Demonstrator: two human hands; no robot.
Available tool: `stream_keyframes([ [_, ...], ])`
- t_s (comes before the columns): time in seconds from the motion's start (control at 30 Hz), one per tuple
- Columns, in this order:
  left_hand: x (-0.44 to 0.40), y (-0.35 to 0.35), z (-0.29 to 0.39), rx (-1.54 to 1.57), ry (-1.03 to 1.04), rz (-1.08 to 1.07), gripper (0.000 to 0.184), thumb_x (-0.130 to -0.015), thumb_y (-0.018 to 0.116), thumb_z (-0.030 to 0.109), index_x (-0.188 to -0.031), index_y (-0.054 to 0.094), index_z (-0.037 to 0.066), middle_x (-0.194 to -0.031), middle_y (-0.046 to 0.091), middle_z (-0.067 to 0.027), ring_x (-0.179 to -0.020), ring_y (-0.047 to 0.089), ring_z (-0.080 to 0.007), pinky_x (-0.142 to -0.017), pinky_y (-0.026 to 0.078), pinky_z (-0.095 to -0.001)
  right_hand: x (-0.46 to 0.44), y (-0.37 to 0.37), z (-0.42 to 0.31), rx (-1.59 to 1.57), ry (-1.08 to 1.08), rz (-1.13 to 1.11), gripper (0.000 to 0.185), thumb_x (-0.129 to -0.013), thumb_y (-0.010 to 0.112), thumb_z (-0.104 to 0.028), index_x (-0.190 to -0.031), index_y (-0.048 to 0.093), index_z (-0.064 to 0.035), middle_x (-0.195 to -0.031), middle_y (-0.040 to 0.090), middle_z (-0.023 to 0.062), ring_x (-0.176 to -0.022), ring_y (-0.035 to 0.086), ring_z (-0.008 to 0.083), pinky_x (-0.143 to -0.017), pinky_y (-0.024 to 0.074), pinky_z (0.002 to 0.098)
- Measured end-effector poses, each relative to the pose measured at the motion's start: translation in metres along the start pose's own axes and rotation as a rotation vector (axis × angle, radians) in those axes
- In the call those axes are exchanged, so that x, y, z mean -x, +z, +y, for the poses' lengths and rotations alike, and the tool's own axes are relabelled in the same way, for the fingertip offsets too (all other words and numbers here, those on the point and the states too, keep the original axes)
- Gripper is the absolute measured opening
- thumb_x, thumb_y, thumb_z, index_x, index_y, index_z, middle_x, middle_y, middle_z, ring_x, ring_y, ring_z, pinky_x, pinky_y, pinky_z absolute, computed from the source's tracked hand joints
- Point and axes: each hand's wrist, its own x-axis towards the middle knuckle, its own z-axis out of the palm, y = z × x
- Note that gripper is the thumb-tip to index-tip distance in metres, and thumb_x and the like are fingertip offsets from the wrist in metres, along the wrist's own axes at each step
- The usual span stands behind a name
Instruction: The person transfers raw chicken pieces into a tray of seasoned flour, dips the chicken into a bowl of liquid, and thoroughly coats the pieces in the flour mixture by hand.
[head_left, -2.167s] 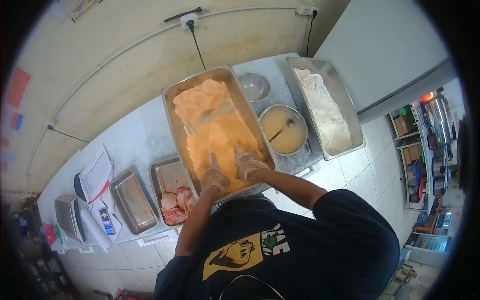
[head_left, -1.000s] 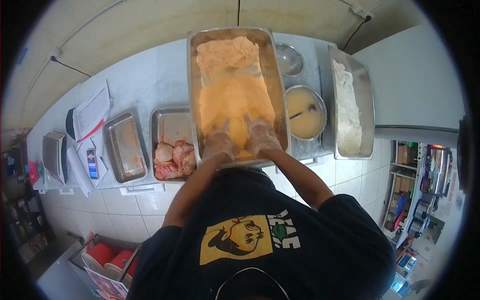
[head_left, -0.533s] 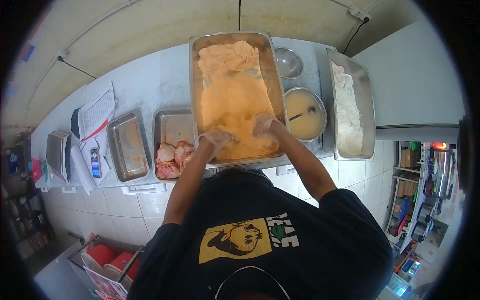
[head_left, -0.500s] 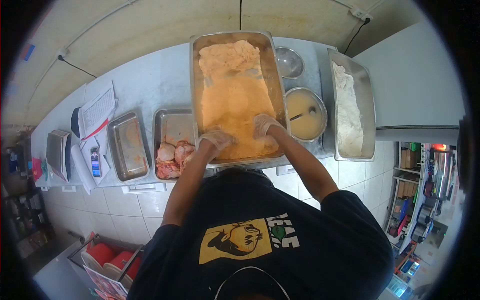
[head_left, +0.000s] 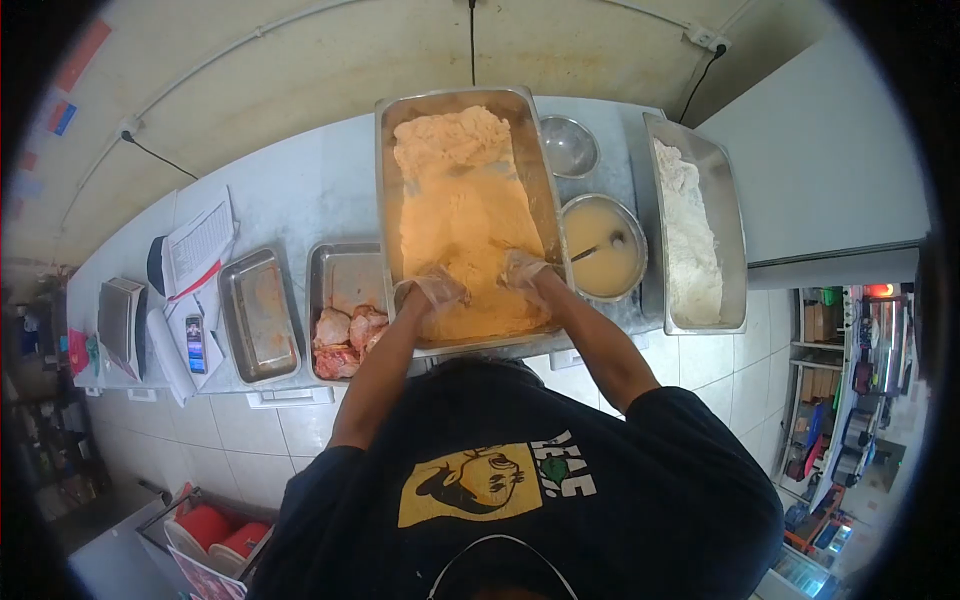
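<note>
A deep metal tray holds orange breading flour, with a lumpy coated heap at its far end. Both hands wear clear plastic gloves. My left hand reaches into the flour at the near left of the tray. Opposite it, my right hand is in the flour at the near right. Flour covers the fingertips of both, so what they hold, if anything, is hidden. Raw meat pieces lie in a shallower tray just left of the deep one.
Right of the deep tray stand a bowl of yellowish liquid with a ladle, a small metal bowl and a long tray of white flour. To the left are a stained shallow tray, a phone and papers.
The whole scene sits slightly lower as the head view tilts. Both hands stay in the near end of the flour, shifting a little; the flour between them looks more disturbed.
</note>
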Motion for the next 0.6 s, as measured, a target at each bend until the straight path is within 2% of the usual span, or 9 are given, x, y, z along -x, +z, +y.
stream_keyframes([
  [0.07,0.016,-0.068,0.053,0.114,-0.138,-0.209,0.042,-0.08,0.067,0.037,-0.11,0.068,0.006,-0.114,0.067,-0.0171,-0.107,0.064,-0.0332,-0.092,0.05,-0.0392,0.013,-0.02,-0.011,0.147,-0.162,-0.26,0.051,-0.087,0.058,-0.027,-0.132,0.051,-0.0058,-0.122,0.06,0.0232,-0.107,0.063,0.0348,-0.093,0.0499,0.0436],
  [0.13,0.03,-0.11,0.104,0.025,-0.247,-0.269,0.046,-0.08,0.067,0.036,-0.116,0.065,0.007,-0.119,0.065,-0.0171,-0.109,0.063,-0.0329,-0.094,0.049,-0.0397,0.071,-0.045,-0.054,0.278,-0.015,0.13,0.051,-0.088,0.057,-0.028,-0.132,0.051,-0.0042,-0.12,0.061,0.0239,-0.106,0.063,0.0356,-0.092,0.0499,0.0435],
  [0.17,0.038,-0.116,0.124,-0.05,-0.284,-0.253,0.048,-0.08,0.066,0.035,-0.12,0.064,0.008,-0.121,0.064,-0.0171,-0.11,0.062,-0.0327,-0.094,0.048,-0.0399,0.083,-0.042,-0.066,0.276,-0.02,0.12,0.051,-0.088,0.057,-0.028,-0.132,0.051,-0.0042,-0.12,0.061,0.0239,-0.106,0.063,0.0356,-0.092,0.0499,0.0435],
  [0.3,0.044,-0.109,0.157,-0.206,-0.287,0.211,0.056,-0.081,0.065,0.031,-0.131,0.057,0.009,-0.128,0.06,-0.0183,-0.113,0.061,-0.032,-0.095,0.048,-0.0408,0.074,-0.019,-0.068,0.059,0.072,0.326,0.057,-0.083,0.063,-0.03,-0.133,0.049,-0.006,-0.121,0.059,0.0232,-0.114,0.059,0.0379,-0.095,0.048,0.0464],
  [0.37,0.04,-0.136,0.173,-0.086,-0.46,-0.094,0.07,-0.078,0.073,0.037,-0.137,0.051,0.006,-0.13,0.058,-0.0209,-0.118,0.057,-0.0348,-0.101,0.044,-0.0428,0.041,0.009,-0.043,-0.021,0.101,0.316,0.053,-0.082,0.063,-0.028,-0.128,0.053,-0.005,-0.124,0.059,0.023,-0.115,0.059,0.0365,-0.095,0.0486,0.0449],
  [0.43,0.03,-0.113,0.137,-0.084,-0.402,-0.154,0.062,-0.079,0.066,0.033,-0.135,0.054,0.008,-0.128,0.059,-0.0198,-0.118,0.057,-0.0331,-0.099,0.046,-0.0432,0.004,0.014,-0.006,-0.009,-0.114,0.04,0.045,-0.084,0.063,-0.025,-0.125,0.057,-0.0056,-0.125,0.059,0.0204,-0.116,0.06,0.0323,-0.094,0.049,0.042],
  [0.47,0.022,-0.11,0.121,-0.083,-0.349,-0.211,0.056,-0.081,0.06,0.028,-0.134,0.056,0.01,-0.127,0.061,-0.0187,-0.119,0.058,-0.0315,-0.097,0.048,-0.0436,0.01,-0.013,-0.014,-0.002,-0.121,0.047,0.045,-0.084,0.063,-0.025,-0.125,0.057,-0.0056,-0.125,0.059,0.0204,-0.116,0.06,0.0323,-0.094,0.049,0.042],
  [0.53,0.011,-0.173,0.135,-0.169,-0.263,-0.334,0.049,-0.082,0.058,0.029,-0.126,0.061,0.01,-0.126,0.062,-0.0179,-0.118,0.059,-0.032,-0.096,0.048,-0.043,0.043,-0.105,-0.044,0.349,-0.158,-0.212,0.037,-0.087,0.061,-0.025,-0.12,0.061,-0.0074,-0.119,0.063,0.0172,-0.111,0.062,0.0286,-0.093,0.0493,0.0392],
  [0.6,-0.009,-0.206,0.132,-0.254,-0.171,-0.474,0.043,-0.082,0.056,0.03,-0.119,0.066,0.01,-0.125,0.063,-0.0172,-0.117,0.059,-0.0326,-0.096,0.049,-0.0424,0.031,-0.131,-0.043,0.342,-0.179,-0.136,0.036,-0.086,0.061,-0.025,-0.117,0.061,-0.0069,-0.114,0.063,0.0169,-0.107,0.062,0.0294,-0.091,0.0493,0.0398],
])
